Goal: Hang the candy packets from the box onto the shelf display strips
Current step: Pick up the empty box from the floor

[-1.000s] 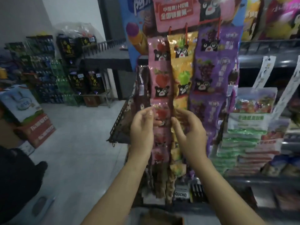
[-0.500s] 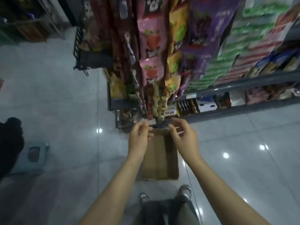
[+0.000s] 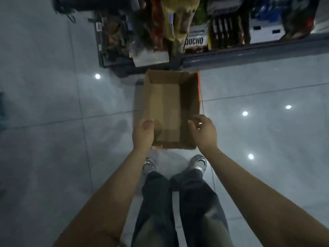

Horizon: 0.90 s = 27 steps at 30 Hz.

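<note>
While looking straight down, saw dark trousers (image 3: pixel 170 211) filling the bottom middle of the frame, with a pair of light sneakers (image 3: pixel 198 162) poking out just above them on a glossy grey tiled floor (image 3: pixel 53 139). Spotted a few bright ceiling-light reflections on those tiles, mostly toward the right.

Higher up, both bare forearms reached in from the lower corners toward the centre. Left hand (image 3: pixel 143 133) hovered at the near left edge of the cardboard box (image 3: pixel 165 104), fingers loosely curled, gripping nothing as far as could be told; couldn't say if it actually touched the box wall. Right hand (image 3: pixel 204 132) hung over the near right corner, fingers relaxed and slightly spread, also holding nothing.

Box sat open on the floor dead centre, just beyond the sneakers, plain brown inside with an orange strip showing along its right outer side. Looked bare inside, only cardboard visible, so no packets to be seen in there.

Further up, at the top of the frame, made out the bottom of the shelf unit (image 3: pixel 231 52), its far end nearly meeting the box. Hanging candy packets (image 3: pixel 170 29) dangled in blurry strips at top centre, yellowish and reddish ones, too smeared for details. Caught a white label reading "UCHO" (image 3: pixel 195 41) right beside them, plus dark packs and white-and-blue cartons (image 3: pixel 265 31) along the upper right.
</note>
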### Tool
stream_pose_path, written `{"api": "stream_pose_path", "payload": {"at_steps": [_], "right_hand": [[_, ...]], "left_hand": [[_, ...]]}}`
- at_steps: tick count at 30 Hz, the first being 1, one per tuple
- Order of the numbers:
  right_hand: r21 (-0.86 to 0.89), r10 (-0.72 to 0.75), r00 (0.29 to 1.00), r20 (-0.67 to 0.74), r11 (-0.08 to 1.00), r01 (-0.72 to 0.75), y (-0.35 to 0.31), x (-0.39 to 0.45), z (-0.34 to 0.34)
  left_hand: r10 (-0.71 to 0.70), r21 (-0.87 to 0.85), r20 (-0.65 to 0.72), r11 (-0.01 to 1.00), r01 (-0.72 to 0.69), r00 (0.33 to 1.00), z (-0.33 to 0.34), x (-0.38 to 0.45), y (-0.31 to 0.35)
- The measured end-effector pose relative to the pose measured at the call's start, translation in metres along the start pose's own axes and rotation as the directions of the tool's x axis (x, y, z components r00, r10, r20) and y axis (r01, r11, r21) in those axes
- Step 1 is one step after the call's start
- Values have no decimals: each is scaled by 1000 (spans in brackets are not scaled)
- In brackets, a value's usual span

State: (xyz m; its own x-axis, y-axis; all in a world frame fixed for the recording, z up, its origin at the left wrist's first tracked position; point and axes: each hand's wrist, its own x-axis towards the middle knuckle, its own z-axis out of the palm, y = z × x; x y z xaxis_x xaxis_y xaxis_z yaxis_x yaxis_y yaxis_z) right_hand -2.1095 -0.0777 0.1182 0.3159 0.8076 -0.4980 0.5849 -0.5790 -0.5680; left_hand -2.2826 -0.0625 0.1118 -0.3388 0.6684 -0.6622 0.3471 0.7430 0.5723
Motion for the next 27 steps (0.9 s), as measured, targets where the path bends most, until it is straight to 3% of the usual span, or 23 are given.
{"api": "stream_pose_path", "payload": {"at_steps": [6, 11, 17, 21, 27], "right_hand": [[-103, 85, 996, -34, 991, -88, 74, 56, 64], [-181, 159, 987, -4, 971, -157, 112, 86, 92], [-52, 259, 964, 61, 965, -256, 133, 113, 108], [-4, 224, 975, -15, 975, -224, 141, 123, 118], [22, 288, 955, -73, 958, -288, 152, 142, 131]], "left_hand": [[-29, 63, -3, 998, 29, 1000, 42, 68, -63], [-89, 111, -107, 989, 101, 990, 68, 100, -96], [-56, 104, -168, 992, 74, 984, 95, 137, -131], [-95, 125, -338, 982, 144, 936, 100, 159, -140], [-75, 55, -390, 993, 104, 918, 98, 185, -149]]}}
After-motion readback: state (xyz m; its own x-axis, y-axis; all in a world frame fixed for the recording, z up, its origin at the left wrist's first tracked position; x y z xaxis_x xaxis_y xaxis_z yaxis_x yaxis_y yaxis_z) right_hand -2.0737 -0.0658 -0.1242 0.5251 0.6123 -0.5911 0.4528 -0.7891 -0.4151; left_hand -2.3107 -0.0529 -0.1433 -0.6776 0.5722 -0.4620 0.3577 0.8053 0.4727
